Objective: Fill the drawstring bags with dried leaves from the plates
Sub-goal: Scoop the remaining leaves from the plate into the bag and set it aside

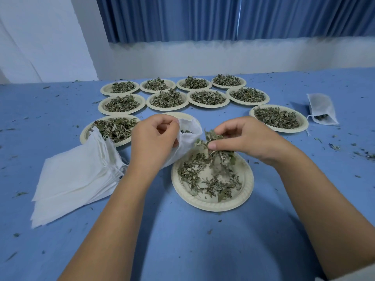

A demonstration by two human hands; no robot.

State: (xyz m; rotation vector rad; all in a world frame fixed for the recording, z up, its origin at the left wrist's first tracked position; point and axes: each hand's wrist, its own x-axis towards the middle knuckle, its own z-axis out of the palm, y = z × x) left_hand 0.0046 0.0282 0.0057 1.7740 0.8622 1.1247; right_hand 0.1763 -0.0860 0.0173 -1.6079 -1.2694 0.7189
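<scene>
Spillage likely: right hand (241, 136) pinching a loose clump of dried leaves (215, 147) just above near plate (203, 203), left hand (154, 136) gripping white drawstring bag (189, 142) by its rim, mouth only partly open. Floppy, narrow opening to blame. Blue table (182, 250) littered with flakes; pleated blue curtain (203, 17) behind.

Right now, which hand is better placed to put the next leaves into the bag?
The right hand: it pinches a clump of dried leaves above the near plate, right beside the mouth of the bag. The left hand is busy gripping the rim to hold it open.
</scene>
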